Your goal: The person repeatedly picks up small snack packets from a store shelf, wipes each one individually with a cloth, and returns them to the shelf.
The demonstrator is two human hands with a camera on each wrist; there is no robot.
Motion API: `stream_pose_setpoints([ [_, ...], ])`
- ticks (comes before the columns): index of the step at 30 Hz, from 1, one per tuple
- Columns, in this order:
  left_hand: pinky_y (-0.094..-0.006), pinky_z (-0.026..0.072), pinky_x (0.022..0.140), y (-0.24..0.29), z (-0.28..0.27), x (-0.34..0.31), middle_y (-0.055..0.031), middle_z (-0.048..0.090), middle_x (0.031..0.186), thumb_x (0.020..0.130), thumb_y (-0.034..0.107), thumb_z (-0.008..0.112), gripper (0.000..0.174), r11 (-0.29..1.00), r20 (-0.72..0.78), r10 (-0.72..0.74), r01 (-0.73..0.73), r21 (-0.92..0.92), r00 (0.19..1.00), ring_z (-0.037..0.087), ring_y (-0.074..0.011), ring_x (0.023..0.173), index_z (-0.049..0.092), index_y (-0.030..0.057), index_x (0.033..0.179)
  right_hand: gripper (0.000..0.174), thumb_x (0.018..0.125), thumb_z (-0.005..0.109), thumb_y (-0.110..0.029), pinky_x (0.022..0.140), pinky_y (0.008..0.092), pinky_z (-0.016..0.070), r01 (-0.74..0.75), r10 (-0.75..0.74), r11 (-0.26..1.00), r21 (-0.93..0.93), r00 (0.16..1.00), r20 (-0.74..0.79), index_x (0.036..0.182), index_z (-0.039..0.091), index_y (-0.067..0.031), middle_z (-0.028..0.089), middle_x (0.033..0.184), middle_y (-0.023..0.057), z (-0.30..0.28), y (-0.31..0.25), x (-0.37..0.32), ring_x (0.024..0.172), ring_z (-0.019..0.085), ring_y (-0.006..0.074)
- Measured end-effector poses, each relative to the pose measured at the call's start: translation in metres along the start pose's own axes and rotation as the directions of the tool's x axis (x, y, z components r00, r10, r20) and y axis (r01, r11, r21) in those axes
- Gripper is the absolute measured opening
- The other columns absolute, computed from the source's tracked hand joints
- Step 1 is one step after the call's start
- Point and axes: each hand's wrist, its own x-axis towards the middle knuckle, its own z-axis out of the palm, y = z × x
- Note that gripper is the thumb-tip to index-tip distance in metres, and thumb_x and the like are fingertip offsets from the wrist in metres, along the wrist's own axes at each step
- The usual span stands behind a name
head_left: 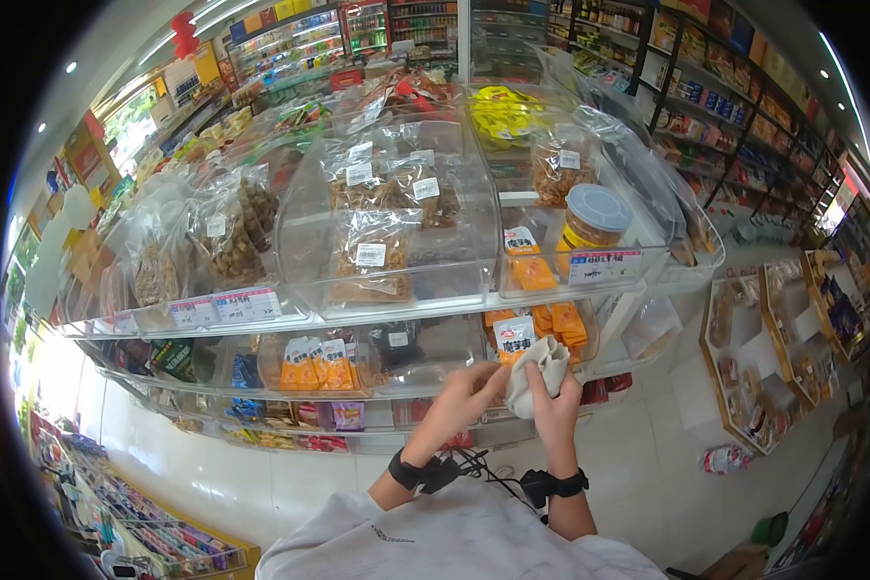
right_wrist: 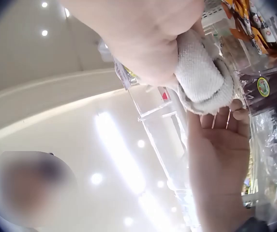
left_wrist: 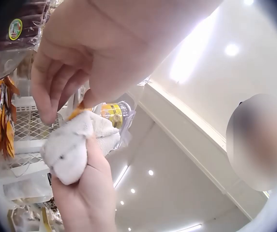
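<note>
In front of the lower shelf, my right hand (head_left: 557,408) grips a bunched white cloth (head_left: 522,394). My left hand (head_left: 469,391) is close beside it, thumb and fingertips pinching the lower edge of an orange-and-white snack packet (head_left: 513,333). The cloth covers much of this packet. From the left wrist view, only a small orange part of the packet (left_wrist: 76,112) shows between the left thumb and the cloth (left_wrist: 68,150). In the right wrist view the cloth (right_wrist: 201,72) is folded over under the right hand (right_wrist: 143,41), with the left fingers partly hidden behind it.
Clear bins on the upper shelf hold bagged snacks (head_left: 372,253) and a blue-lidded tub (head_left: 597,217). More orange packets (head_left: 319,365) stand in a lower bin. Wooden-edged display trays (head_left: 744,358) are to the right, and a low rack of goods (head_left: 155,512) is at the left.
</note>
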Motion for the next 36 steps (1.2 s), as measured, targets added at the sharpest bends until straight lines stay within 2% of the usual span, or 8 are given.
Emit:
stream_pose_setpoints([
  [3,-0.0270,0.0419,0.062,-0.003,0.009,-0.001,-0.0029,0.060,0.081,0.106,0.034,0.052,0.042,0.995,0.028,0.074,-0.075,0.061,0.997,0.046,-0.0078,0.071,0.060,-0.0076,0.109,0.020,0.088,0.070,-0.007,0.073,0.0356,0.0519,0.211,-0.204,0.963,-0.170,0.977,0.056,0.105,0.067,0.0039,0.070,0.095,0.0159,0.001,-0.005,0.004,0.083,0.069,0.0296],
  [7,-0.0320,0.0490,0.083,-0.006,-0.003,0.002,-0.0105,0.063,0.103,0.106,0.039,0.049,0.048,0.976,0.017,-0.191,0.188,0.110,0.981,0.058,-0.0142,0.094,0.059,-0.0074,0.115,0.024,0.083,0.069,-0.002,0.076,0.0394,0.0532,0.353,-0.313,0.912,-0.210,0.929,0.200,0.106,0.067,0.0031,0.068,0.102,0.0187,0.013,-0.009,-0.001,0.088,0.066,0.0398],
  [10,-0.0322,0.0477,0.084,-0.028,-0.001,0.001,-0.0076,0.063,0.101,0.106,0.039,0.049,0.046,0.839,-0.033,-0.402,0.353,-0.414,0.915,0.059,-0.0138,0.092,0.060,-0.0052,0.111,0.024,0.082,0.072,-0.001,0.075,0.0382,0.0527,0.280,-0.214,0.936,-0.214,0.934,0.288,0.105,0.068,0.0044,0.068,0.099,0.0194,0.010,-0.012,-0.001,0.086,0.067,0.0370],
  [17,-0.0280,0.0443,0.078,-0.027,0.001,0.007,-0.0043,0.064,0.096,0.106,0.042,0.049,0.047,0.784,-0.148,-0.302,0.157,-0.600,0.942,0.057,-0.0112,0.089,0.062,-0.0028,0.108,0.023,0.084,0.076,-0.006,0.077,0.0306,0.0535,0.417,-0.305,0.886,-0.202,0.853,0.424,0.104,0.069,0.0056,0.071,0.100,0.0167,0.001,-0.010,0.003,0.085,0.070,0.0267],
  [20,-0.0277,0.0433,0.080,-0.053,-0.013,0.011,-0.0059,0.063,0.089,0.106,0.046,0.048,0.054,0.930,-0.267,-0.260,0.166,-0.329,0.928,0.054,-0.0129,0.085,0.065,-0.0045,0.100,0.025,0.091,0.073,-0.012,0.078,0.0289,0.0535,-0.071,0.098,0.993,-0.091,0.935,0.341,0.108,0.068,0.0052,0.072,0.103,0.0115,-0.010,-0.004,-0.001,0.089,0.068,0.0149],
  [23,-0.0294,0.0430,0.078,-0.024,-0.015,0.005,-0.0071,0.062,0.092,0.107,0.040,0.049,0.051,0.979,-0.253,-0.198,0.176,-0.107,0.947,0.053,-0.0147,0.084,0.065,-0.0054,0.091,0.024,0.097,0.068,-0.016,0.079,0.0272,0.0519,-0.190,0.166,0.931,0.312,0.981,0.101,0.110,0.067,0.0039,0.072,0.104,0.0087,-0.006,-0.010,0.007,0.094,0.063,0.0083],
  [28,-0.0333,0.0442,0.072,-0.025,0.002,0.009,-0.0076,0.061,0.083,0.106,0.035,0.052,0.047,0.959,-0.251,0.209,-0.147,0.244,0.945,0.053,-0.0152,0.077,0.060,-0.0068,0.087,0.034,0.097,0.068,-0.021,0.083,0.0275,0.0512,-0.295,0.221,0.941,0.165,0.906,0.360,0.119,0.062,0.0039,0.070,0.108,0.0081,0.003,0.007,0.002,0.097,0.064,0.0112],
  [36,-0.0241,0.0437,0.067,-0.017,0.006,0.008,-0.0017,0.057,0.086,0.105,0.023,0.056,0.027,0.994,-0.224,0.010,-0.035,-0.106,0.975,0.052,-0.0059,0.076,0.062,-0.0027,0.105,0.030,0.092,0.073,-0.016,0.080,0.0280,0.0520,-0.282,0.241,0.956,0.083,0.913,0.328,0.115,0.065,0.0024,0.070,0.104,0.0053,0.004,-0.001,0.004,0.091,0.064,0.0106],
])
